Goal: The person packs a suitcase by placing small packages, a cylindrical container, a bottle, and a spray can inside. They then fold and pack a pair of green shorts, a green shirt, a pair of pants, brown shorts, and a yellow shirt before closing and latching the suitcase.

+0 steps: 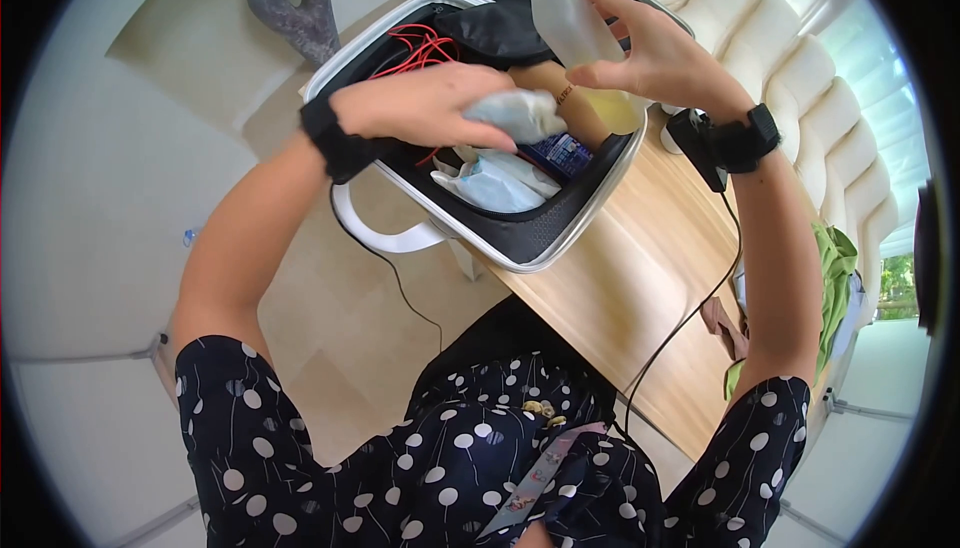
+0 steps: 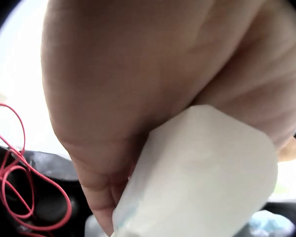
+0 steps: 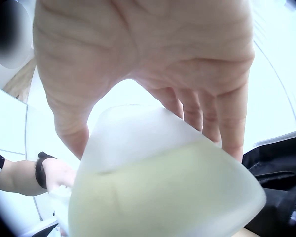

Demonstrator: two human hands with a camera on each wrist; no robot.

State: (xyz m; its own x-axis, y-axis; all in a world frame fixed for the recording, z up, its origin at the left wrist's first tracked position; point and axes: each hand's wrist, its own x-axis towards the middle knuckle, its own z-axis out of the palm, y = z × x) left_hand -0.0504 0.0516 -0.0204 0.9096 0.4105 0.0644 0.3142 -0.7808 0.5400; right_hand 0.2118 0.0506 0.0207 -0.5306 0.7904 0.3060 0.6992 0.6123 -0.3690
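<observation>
My left hand [image 1: 425, 103] grips a small pale, whitish-blue packet [image 1: 515, 116] above an open suitcase [image 1: 515, 256]. In the left wrist view the white packet [image 2: 202, 173] fills the space under the palm. My right hand [image 1: 670, 58] holds a frosted bottle [image 1: 568, 20] with a silvery neck, tilted over the suitcase's right side. Yellowish liquid lies in its lower part, and the right wrist view shows the bottle [image 3: 167, 192] between thumb and fingers. Inside the suitcase are a red cord [image 1: 415, 48], a light blue-white plastic packet [image 1: 490, 186], a dark blue pack [image 1: 562, 156] and a brown item [image 1: 545, 78].
The suitcase rests at the edge of a wooden table [image 1: 620, 288], its white handle [image 1: 400, 238] toward me. A black cable [image 1: 690, 318] runs down across the table. Green cloth [image 1: 835, 258] lies at the right, near a cream sofa [image 1: 800, 88]. A grey sculpture [image 1: 300, 18] stands at the far left.
</observation>
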